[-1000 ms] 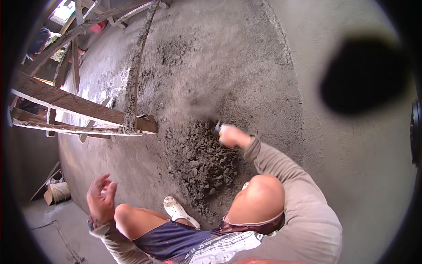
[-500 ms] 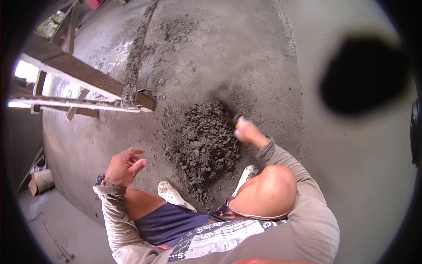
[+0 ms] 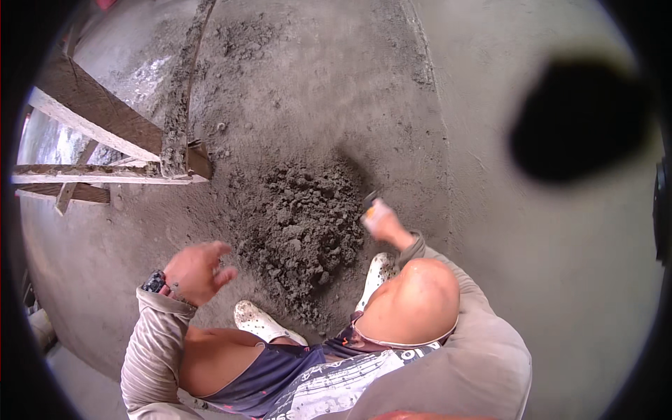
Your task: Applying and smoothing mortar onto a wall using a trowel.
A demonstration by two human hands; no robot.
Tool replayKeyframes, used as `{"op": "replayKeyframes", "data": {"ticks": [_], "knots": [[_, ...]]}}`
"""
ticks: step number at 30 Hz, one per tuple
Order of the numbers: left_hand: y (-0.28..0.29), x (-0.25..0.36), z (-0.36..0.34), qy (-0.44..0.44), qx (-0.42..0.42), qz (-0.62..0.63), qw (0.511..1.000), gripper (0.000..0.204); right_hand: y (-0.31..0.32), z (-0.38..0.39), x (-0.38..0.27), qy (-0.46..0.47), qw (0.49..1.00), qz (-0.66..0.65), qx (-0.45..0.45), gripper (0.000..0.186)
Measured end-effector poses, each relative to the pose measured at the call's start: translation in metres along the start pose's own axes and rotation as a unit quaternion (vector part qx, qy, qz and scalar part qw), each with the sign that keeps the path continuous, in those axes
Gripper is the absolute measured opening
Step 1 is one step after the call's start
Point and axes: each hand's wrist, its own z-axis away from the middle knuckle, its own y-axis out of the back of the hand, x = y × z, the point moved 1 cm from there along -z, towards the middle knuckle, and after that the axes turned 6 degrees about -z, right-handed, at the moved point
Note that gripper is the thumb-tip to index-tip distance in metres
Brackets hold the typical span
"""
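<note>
One heap of dark, lumpy mortar (image 3: 301, 224) lies on the grey concrete floor (image 3: 329, 84), directly ahead of the squatting person. All positions below are given relative to this heap.

Right hand (image 3: 381, 222): located at the heap's right edge, touching or nearly touching the loose material. The fingers are closed around one small tool with a dark handle (image 3: 369, 201). The working end of the tool is not discernible.

Left hand (image 3: 194, 271): located to the lower left of the heap, raised clear of it and holding nothing. The fingers are spread and slightly curled, palm partly upward. One dark wristwatch (image 3: 154, 282) sits on this wrist, above the cuff of a beige long sleeve.

Two white shoes are visible: one (image 3: 260, 323) just below the heap's lower left edge, one (image 3: 378, 271) at its lower right edge, beside the right hand. Two bare knees show below the heap, the right knee (image 3: 413, 301) raised high.

One wooden frame (image 3: 105, 150) of rough planks stands to the upper left of the heap, well apart from both hands. At least four planks can be counted in it, caked with dried mortar.

One dark blot (image 3: 577, 119) on the lens covers part of the view to the upper right of the heap.
</note>
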Motion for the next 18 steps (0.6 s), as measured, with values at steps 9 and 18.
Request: {"op": "replayKeyframes", "data": {"ticks": [9,18], "knots": [[-0.009,-0.012,-0.002,-0.100,-0.047,0.005,0.994,0.037,0.071,-0.039,0.074,-0.260,0.935,-0.083,0.228,0.038],[-0.009,-0.011,0.006,-0.177,-0.099,-0.021,0.979,0.039,0.020,-0.032,-0.086,0.052,0.983,0.175,-0.009,0.041]]}}
